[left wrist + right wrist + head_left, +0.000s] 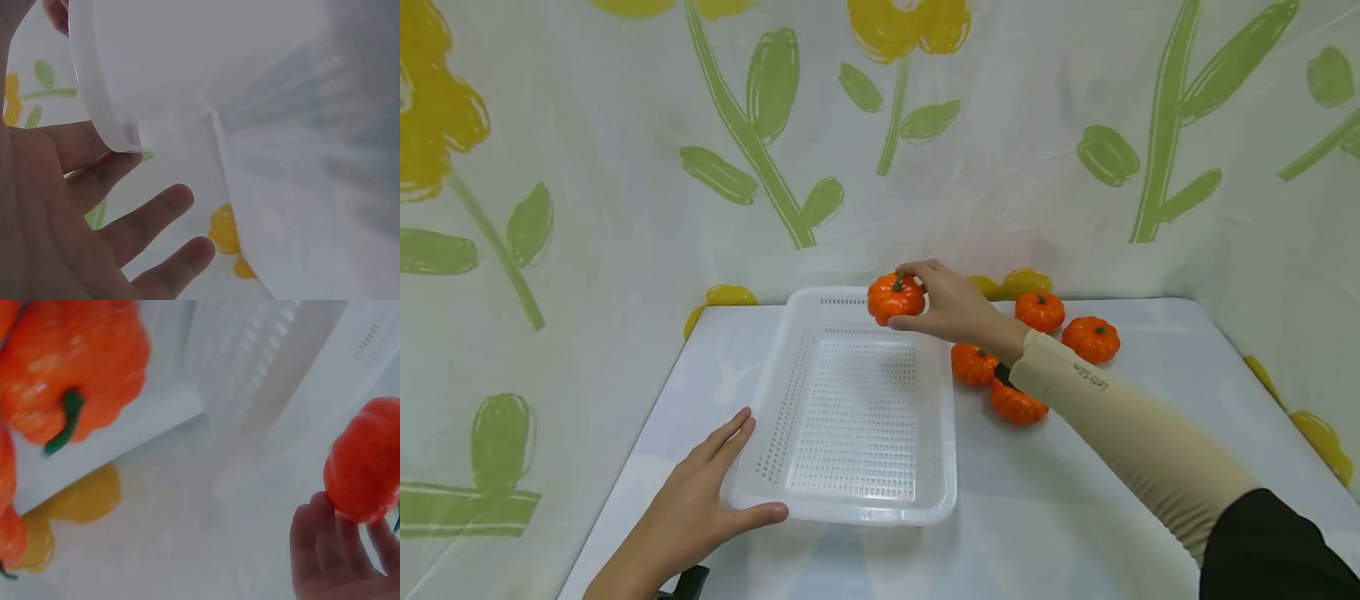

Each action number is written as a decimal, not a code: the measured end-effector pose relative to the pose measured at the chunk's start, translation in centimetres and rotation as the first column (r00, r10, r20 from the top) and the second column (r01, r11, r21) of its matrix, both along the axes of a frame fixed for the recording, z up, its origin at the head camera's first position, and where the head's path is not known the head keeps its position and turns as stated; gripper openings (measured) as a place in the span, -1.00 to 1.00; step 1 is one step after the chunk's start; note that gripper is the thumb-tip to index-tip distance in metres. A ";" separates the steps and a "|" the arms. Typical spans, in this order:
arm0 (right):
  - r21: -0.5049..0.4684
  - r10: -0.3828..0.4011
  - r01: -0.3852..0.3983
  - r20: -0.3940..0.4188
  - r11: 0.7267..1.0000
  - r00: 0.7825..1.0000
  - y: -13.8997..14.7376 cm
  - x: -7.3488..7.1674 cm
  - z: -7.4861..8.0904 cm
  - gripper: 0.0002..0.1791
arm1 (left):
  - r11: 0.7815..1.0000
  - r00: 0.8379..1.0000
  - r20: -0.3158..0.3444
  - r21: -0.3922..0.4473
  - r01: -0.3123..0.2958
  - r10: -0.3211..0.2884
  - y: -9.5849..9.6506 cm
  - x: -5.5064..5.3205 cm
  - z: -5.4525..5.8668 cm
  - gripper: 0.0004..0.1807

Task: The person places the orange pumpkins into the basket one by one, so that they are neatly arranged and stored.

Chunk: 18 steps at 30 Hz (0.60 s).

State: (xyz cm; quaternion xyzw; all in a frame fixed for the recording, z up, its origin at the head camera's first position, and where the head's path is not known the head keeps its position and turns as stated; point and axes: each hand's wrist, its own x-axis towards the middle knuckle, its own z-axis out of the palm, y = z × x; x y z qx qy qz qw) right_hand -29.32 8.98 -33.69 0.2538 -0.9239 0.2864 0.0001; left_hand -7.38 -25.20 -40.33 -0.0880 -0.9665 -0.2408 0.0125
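My right hand (953, 307) grips a small orange pumpkin (896, 298) with a green stem, thumb on one side and fingers on the other. It is held over the far right part of a white perforated plastic basket (842, 510). In the right wrist view, the fingertips lie against the held pumpkin (365, 462). My left hand (688, 492) rests at the basket's near left corner, its thumb along the front rim and its fingers beside the left wall. The left wrist view has those fingers (147, 219) spread and fairly straight, some touching the basket's rim (103, 119).
Several more orange pumpkins lie on the white table right of the basket, two near the back (1040, 311) (1091, 339) and two (973, 365) (1017, 403) beside the basket, partly behind the right forearm. A flower-patterned curtain (1000, 192) stands behind the table.
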 end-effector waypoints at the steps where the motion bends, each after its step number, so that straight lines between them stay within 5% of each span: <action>1: -0.011 0.003 -0.003 0.011 1.000 1.000 -0.6 -0.2 -0.2 -0.09 | 1.000 1.000 0.001 0.000 -0.002 0.002 0.0 0.0 0.0 0.31; 7: -0.100 0.000 0.007 0.074 0.995 0.997 -5.0 -0.6 -1.2 -0.16 | 1.000 1.000 0.008 -0.010 -0.007 0.007 -0.1 0.0 0.2 0.32; 18: 0.012 0.009 -0.010 0.127 1.000 0.992 -10.9 0.5 -3.4 -0.19 | 1.000 1.000 0.020 -0.021 -0.017 0.018 -0.1 -0.2 0.0 0.32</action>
